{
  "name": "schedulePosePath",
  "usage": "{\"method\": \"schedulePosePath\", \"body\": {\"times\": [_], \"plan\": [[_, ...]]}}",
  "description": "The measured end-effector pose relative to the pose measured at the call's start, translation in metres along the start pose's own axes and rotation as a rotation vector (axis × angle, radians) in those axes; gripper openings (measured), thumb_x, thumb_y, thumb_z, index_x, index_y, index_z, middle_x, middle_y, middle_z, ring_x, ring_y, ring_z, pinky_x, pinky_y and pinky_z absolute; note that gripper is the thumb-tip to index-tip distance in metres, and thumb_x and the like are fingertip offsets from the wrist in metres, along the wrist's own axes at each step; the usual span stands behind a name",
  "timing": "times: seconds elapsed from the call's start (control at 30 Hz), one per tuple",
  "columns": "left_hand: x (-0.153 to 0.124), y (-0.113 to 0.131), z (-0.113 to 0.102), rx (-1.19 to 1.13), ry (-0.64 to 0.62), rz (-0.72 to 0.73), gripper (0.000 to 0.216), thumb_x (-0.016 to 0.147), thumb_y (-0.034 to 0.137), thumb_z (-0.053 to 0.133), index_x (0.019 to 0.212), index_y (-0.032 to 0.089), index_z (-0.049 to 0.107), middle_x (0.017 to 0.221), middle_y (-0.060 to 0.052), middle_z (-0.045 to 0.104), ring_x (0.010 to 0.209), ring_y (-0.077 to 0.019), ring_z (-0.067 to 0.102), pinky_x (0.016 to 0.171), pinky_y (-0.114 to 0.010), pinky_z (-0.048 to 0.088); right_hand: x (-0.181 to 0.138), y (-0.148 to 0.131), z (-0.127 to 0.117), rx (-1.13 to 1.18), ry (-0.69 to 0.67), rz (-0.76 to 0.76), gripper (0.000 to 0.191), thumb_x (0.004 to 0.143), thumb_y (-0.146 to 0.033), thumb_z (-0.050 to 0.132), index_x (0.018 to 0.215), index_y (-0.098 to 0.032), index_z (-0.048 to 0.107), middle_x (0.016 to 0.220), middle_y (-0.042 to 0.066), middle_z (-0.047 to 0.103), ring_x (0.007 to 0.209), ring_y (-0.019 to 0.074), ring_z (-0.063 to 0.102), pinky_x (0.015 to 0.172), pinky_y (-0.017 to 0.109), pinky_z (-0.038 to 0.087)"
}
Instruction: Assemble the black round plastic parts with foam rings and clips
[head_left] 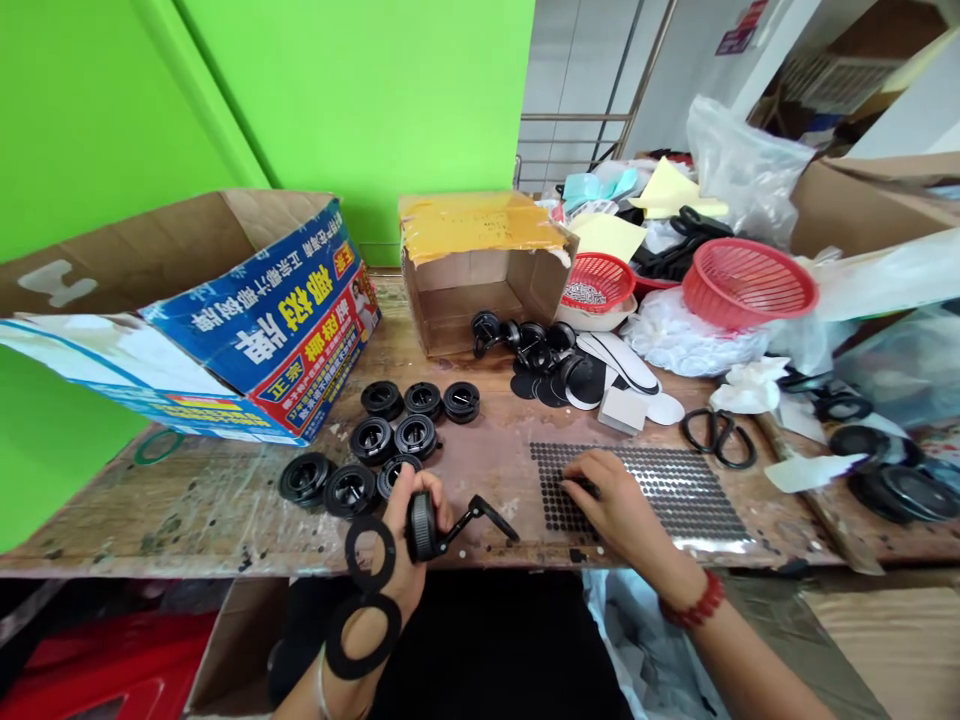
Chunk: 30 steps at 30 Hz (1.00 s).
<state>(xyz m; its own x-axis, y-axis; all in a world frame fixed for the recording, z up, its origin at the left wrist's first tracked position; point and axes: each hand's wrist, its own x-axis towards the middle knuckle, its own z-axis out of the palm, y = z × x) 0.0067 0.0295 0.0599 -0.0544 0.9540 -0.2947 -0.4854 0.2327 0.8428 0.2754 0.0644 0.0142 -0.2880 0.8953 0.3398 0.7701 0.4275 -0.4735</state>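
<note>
My left hand (pixel 405 545) is closed around a black round part with a ribbed rim and a jointed arm (pixel 422 527); the arm sticks out to the right. Two flat black rings lie on this hand and wrist, an upper ring (pixel 351 560) and a lower ring (pixel 335 650). My right hand (pixel 611 505) is over a sheet of small black round dots (pixel 675 490), its fingertips pinched together at the sheet's left part. Whatever they pinch is hidden. Several black round parts (pixel 373 440) sit grouped on the table beyond my left hand.
A blue printed carton (pixel 277 330) stands at the left, an open cardboard box (pixel 480 270) at the back. Black jointed parts (pixel 532 340) lie before that box. Scissors (pixel 718 438), a red basket (pixel 750 283), a white block (pixel 622 411) and a wooden-handled tool (pixel 814 490) are right.
</note>
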Motion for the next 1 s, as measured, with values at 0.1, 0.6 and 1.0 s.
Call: {"method": "schedulePosePath", "body": {"times": [0.1,0.6,1.0], "plan": [[0.003,-0.006,0.005,0.040,0.050,0.022,0.046,0.079,0.058,0.064,0.058,0.019,0.052,0.050,0.003,0.048,0.049,-0.0090,0.043,0.049,-0.020,0.037,0.030,-0.022,0.013,-0.116,-0.173,0.115,0.012,0.093,-0.012,0.055,0.086,-0.017,0.064,0.092,0.008,0.064,0.089,0.0219,0.063,0.082,0.032,0.050],[0.012,-0.002,0.008,0.442,0.247,0.150,0.051,0.092,0.065,0.045,0.065,0.022,0.053,0.059,0.002,0.049,0.054,-0.0134,0.042,0.054,-0.027,0.036,0.064,-0.030,0.028,-0.362,-0.331,0.136,0.013,0.083,-0.004,0.054,0.081,-0.015,0.060,0.087,0.009,0.062,0.081,0.0206,0.059,0.072,0.028,0.040],[0.000,0.010,0.016,0.427,0.236,0.236,0.053,0.092,0.067,0.045,0.065,0.022,0.053,0.056,0.002,0.049,0.052,-0.0129,0.042,0.054,-0.026,0.036,0.038,-0.055,0.016,-0.039,0.182,-0.047,0.015,0.086,-0.011,0.050,0.077,-0.023,0.049,0.085,0.007,0.056,0.086,0.0253,0.054,0.081,0.039,0.046]]}}
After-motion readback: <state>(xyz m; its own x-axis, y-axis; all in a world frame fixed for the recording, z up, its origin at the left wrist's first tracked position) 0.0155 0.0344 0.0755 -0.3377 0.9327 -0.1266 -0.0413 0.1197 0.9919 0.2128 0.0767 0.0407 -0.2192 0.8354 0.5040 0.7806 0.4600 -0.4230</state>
